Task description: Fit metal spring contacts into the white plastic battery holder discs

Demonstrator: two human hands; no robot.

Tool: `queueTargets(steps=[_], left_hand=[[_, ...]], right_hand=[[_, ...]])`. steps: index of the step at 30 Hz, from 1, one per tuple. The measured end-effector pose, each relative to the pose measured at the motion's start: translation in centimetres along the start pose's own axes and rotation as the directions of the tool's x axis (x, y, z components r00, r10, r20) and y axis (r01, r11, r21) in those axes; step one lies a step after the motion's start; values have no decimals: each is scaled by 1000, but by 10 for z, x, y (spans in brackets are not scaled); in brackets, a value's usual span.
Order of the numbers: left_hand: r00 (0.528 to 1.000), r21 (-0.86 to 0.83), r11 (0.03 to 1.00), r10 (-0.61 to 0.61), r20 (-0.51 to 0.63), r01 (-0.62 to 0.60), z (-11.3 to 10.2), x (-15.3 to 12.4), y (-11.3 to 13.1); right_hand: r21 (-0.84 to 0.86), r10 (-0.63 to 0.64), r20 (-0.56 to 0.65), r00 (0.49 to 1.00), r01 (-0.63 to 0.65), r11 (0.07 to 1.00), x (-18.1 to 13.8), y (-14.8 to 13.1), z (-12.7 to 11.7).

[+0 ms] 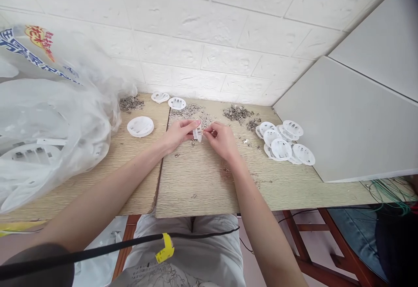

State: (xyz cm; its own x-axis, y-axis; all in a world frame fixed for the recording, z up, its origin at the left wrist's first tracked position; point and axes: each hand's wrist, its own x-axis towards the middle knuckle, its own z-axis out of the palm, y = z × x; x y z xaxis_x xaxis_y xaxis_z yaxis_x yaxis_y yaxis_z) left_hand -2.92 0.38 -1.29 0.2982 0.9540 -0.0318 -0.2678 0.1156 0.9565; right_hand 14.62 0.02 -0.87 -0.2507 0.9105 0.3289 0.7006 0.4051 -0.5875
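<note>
My left hand point(179, 135) grips a white round plastic disc point(198, 135) between thumb and fingers, tilted up on its edge above the table. At the disc's right side, my right hand point(222, 140) has its thumb and forefinger pinched together; what they hold is too small to make out. Just behind my hands lies a spread of tiny metal pieces point(189, 111). A darker heap of small metal clips point(236, 112) sits beyond my right hand. To the left of my left hand rests a short stack of white discs point(140, 126).
Several white discs point(281, 148) with metal inserts are piled at the right, beside a grey-white panel point(352, 126). A clear plastic bag point(65, 113) full of discs fills the left. Two discs point(177, 103) lie by the brick-pattern wall point(183, 30). A black cable point(120, 247) crosses my lap.
</note>
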Motion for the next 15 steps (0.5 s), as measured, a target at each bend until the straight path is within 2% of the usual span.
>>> queueTargets(steps=[10, 15], left_hand=[[1000, 22, 1000, -3, -3, 3, 2, -1, 1], [998, 23, 1000, 7, -60, -5, 4, -1, -1]], right_hand=[[-71, 41, 25, 999, -39, 997, -2, -4, 3], [-84, 24, 20, 1000, -22, 996, -2, -4, 4]])
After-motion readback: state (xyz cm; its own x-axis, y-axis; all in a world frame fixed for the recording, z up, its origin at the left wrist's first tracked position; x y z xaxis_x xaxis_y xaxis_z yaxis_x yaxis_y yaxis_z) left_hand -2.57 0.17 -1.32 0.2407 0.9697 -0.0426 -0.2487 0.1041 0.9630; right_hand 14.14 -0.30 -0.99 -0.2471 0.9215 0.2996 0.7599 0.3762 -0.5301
